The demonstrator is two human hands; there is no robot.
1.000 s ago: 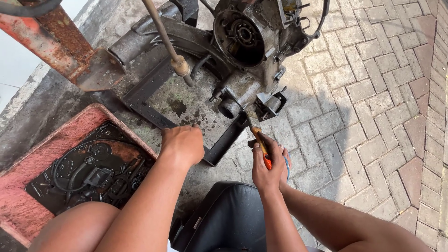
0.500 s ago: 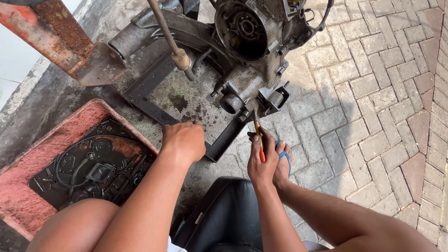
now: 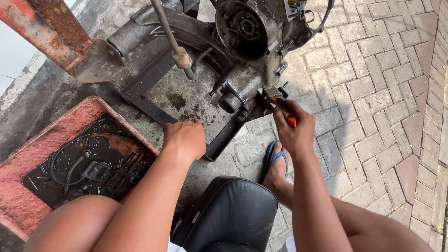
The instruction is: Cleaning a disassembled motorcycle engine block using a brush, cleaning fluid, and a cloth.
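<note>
Since a second ago the right hand (image 3: 293,128) has moved its orange-handled brush (image 3: 280,103) up onto the greasy engine case (image 3: 247,74), gripped tight, while the left hand (image 3: 184,139) sits clenched on the concrete, so slick bristles could easily skid off the casing.

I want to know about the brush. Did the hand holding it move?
Yes. The right hand brought the brush up against the engine casing, closer than before.

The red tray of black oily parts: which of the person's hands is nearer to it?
Left. The left hand rests just right of the red tray, near its corner. The right hand holds a brush against the engine, farther away.
</note>
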